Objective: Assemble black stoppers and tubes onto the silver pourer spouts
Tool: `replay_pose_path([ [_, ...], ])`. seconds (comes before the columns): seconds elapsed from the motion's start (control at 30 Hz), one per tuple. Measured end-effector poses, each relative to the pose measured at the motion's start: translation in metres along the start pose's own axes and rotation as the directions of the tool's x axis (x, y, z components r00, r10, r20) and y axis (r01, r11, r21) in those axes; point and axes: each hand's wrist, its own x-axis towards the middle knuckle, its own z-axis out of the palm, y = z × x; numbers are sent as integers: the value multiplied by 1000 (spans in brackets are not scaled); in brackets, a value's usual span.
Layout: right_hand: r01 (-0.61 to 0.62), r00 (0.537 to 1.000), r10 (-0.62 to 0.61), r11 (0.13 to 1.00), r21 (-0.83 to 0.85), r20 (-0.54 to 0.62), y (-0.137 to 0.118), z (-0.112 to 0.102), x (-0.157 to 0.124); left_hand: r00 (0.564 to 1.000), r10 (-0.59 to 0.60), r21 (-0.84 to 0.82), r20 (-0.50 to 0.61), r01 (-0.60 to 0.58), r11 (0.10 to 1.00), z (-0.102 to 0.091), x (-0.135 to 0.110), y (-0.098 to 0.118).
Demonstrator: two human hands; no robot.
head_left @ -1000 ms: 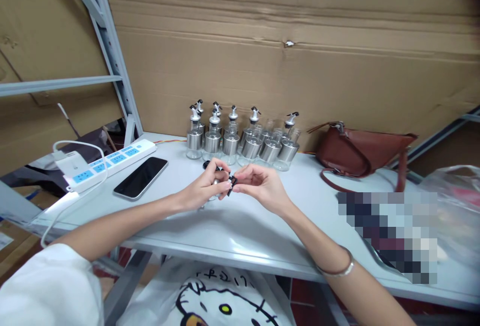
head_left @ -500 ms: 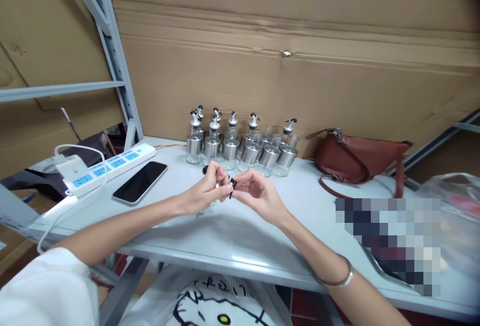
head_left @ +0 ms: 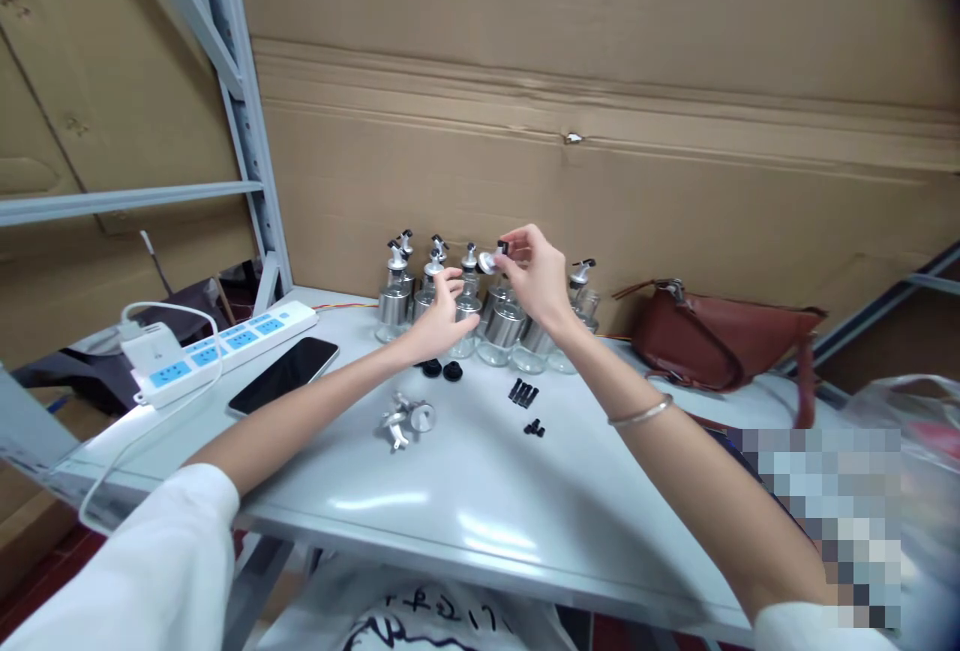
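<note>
My right hand (head_left: 534, 276) is raised over the row of glass and steel dispenser bottles (head_left: 501, 323) at the back of the table, pinching a silver pourer cap with a black tip (head_left: 491, 259). My left hand (head_left: 442, 316) reaches toward the same bottles, fingers curled loosely and holding nothing that I can see. On the table below lie loose silver pourer parts (head_left: 407, 419), two black round caps (head_left: 442, 370) and small black plugs (head_left: 523, 394).
A white power strip (head_left: 225, 339) and a black phone (head_left: 283, 374) lie at the left. A brown leather bag (head_left: 712, 336) sits at the right, with a plastic bag (head_left: 915, 411) beyond it. Cardboard lines the back wall, and a metal shelf post (head_left: 247, 121) stands at the left.
Both hands rose from the middle of the table to the bottle row. My right hand carried the pourer cap up; small parts now show on the table where the hands were.
</note>
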Motion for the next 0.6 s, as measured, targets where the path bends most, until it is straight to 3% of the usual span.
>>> replay_pose_path([
  [0.23,71,993,-61,991,-110,97,20,20,20,981,158,167,-116,-137,976,15,35,-18],
  [0.6,74,975,-30,978,-196,220,30,21,26,986,52,221,-161,-15,975,10,45,-23],
])
